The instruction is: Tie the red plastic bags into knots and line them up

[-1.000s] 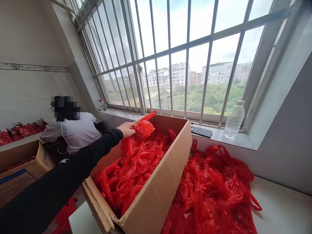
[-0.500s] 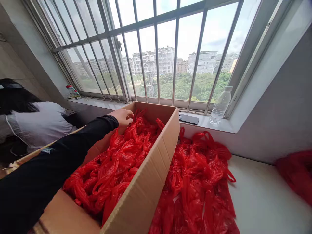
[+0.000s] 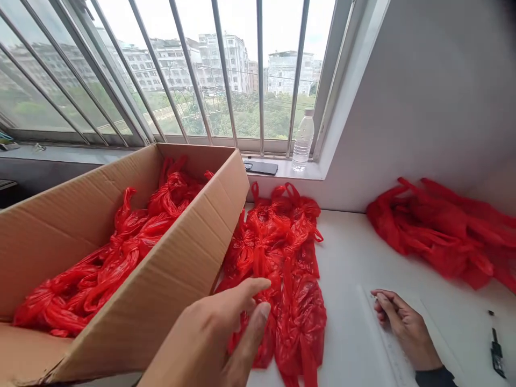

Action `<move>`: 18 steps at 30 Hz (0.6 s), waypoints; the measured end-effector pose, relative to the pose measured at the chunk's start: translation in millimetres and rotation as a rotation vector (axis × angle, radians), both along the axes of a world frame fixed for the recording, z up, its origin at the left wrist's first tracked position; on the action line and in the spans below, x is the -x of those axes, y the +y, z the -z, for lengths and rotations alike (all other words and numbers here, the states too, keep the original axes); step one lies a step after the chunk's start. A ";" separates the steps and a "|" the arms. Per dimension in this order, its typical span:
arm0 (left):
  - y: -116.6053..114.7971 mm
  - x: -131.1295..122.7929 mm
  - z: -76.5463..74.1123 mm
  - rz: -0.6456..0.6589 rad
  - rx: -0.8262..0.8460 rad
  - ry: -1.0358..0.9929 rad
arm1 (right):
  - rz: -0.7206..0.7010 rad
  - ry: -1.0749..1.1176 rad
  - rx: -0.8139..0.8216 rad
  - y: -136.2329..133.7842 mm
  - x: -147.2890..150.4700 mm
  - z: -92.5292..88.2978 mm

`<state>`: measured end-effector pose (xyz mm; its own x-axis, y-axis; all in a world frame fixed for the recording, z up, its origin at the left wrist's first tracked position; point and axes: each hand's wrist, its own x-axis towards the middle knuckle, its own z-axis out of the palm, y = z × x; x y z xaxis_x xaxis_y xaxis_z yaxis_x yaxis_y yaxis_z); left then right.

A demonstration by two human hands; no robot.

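My left hand [image 3: 213, 328] is in front of the cardboard box, above the red plastic bags [image 3: 278, 242] on the table. Its thumb and index finger are apart and nothing is between them. Whether it touches the bags I cannot tell. Farther right, my right hand [image 3: 407, 330] is closed in a pinch over a whitish translucent sheet or strip [image 3: 387, 344] lying on the table. What sits between its fingertips is too small to make out. The open cardboard box [image 3: 193, 252] holds more knotted red plastic bags [image 3: 133, 242].
Along the wall lies a heap of red bags [image 3: 447, 226]. A black pen-like tool [image 3: 497, 352] rests at the right side of the white table [image 3: 342, 258]. On the windowsill are a dark phone [image 3: 262, 167] and a clear plastic bottle [image 3: 303, 141], in front of window bars.
My left hand has left the box and come right and nearer, over the bags on the table. My right hand has come into view. The view has turned right; the other person is out of it.
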<state>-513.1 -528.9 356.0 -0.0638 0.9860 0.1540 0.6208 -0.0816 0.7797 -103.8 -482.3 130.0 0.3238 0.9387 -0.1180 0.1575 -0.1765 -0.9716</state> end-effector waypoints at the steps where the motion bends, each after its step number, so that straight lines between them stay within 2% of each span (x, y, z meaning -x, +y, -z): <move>1: 1.9 -16.7 19.0 0.047 0.089 0.137 | -0.004 -0.003 -0.001 -0.6 0.2 -2.4; 3: 10.5 -45.1 51.7 0.028 0.251 0.369 | 0.003 -0.002 -0.004 -1.3 0.8 -7.0; 5: 17.0 -70.1 75.5 0.030 0.285 0.519 | 0.007 0.006 -0.014 -1.8 1.6 -11.3; 8: 15.8 -105.6 97.4 0.075 0.259 0.619 | -0.020 0.011 -0.046 -2.9 2.8 -16.7; 11: 11.7 -132.8 111.7 0.100 0.329 0.706 | -0.041 0.021 -0.061 -3.2 2.9 -19.9; 13: 11.9 -142.2 117.9 0.144 0.374 0.723 | -0.052 0.034 -0.055 -3.3 1.3 -19.8; 15: 13.2 -143.7 116.2 0.175 0.378 0.672 | -0.064 0.054 -0.040 -4.8 -2.0 -16.8; 17: 13.5 -137.3 100.3 0.156 0.326 0.556 | -0.065 0.066 -0.011 -8.5 -6.7 -9.7; 18: 13.0 -131.3 85.7 0.136 0.280 0.474 | -0.051 0.064 0.009 -10.6 -9.2 -4.8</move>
<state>-381.8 -515.9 270.3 0.0786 0.9879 -0.1339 0.9068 -0.0150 0.4213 -94.6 -492.9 134.8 0.2671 0.9527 -0.1450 0.1046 -0.1782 -0.9784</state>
